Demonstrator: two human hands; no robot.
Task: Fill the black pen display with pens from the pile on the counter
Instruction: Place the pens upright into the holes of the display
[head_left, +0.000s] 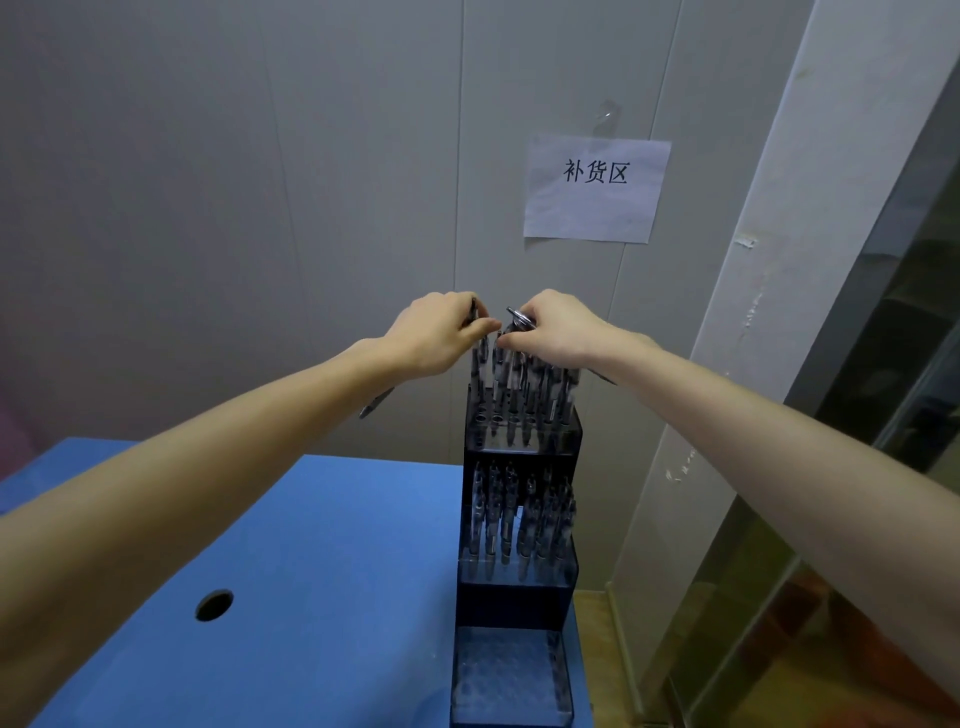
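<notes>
Reaching over the blue counter (311, 545), left hand (434, 335) has its grip pinched on a pen (475, 358) above the top tier of the black pen display (517, 597); right hand (553, 332) pinches a small bunch of pens (519, 318) just beside it. Middle tier's loaded, bottom tier bare.

both arms extended fwd, raised. left hand (439, 332) fingers curled, pinching; right hand (550, 327) same; fingertips nearly touching.

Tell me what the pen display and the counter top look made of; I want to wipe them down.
Pen display: likely smooth dark plastic, partly see-through, since pens show through its front walls. Counter top: matte blue sheet with a cleanly cut round hole, perhaps plastic or foam board; unclear.
</notes>
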